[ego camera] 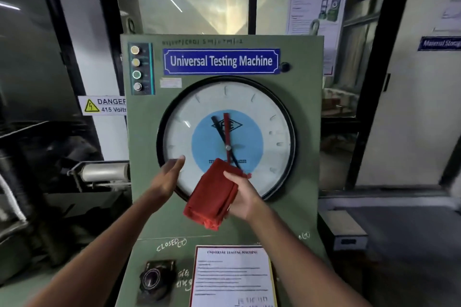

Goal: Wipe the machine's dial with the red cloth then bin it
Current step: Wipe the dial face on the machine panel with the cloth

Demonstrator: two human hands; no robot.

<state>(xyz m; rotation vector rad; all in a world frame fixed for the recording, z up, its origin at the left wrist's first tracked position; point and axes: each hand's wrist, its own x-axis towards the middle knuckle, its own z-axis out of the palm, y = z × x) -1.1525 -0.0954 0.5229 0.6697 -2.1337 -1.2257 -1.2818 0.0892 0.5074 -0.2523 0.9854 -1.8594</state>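
Note:
The machine's dial [262, 117] is a large round white face with a black rim, a blue centre and red and black needles, set in a green panel. My right hand [243, 195] grips a folded red cloth [212, 194] in front of the dial's lower part. My left hand [168, 174] is open at the dial's lower left rim, fingers spread, apart from the cloth. No bin is in view.
The green cabinet [147, 132] bears a blue "Universal Testing Machine" sign [220, 61], four indicator lights [136, 68], a black knob [153, 279] and an instruction sheet [233, 279]. A "Danger 415 Volts" label [104, 105] is at left. Dark machinery stands far left.

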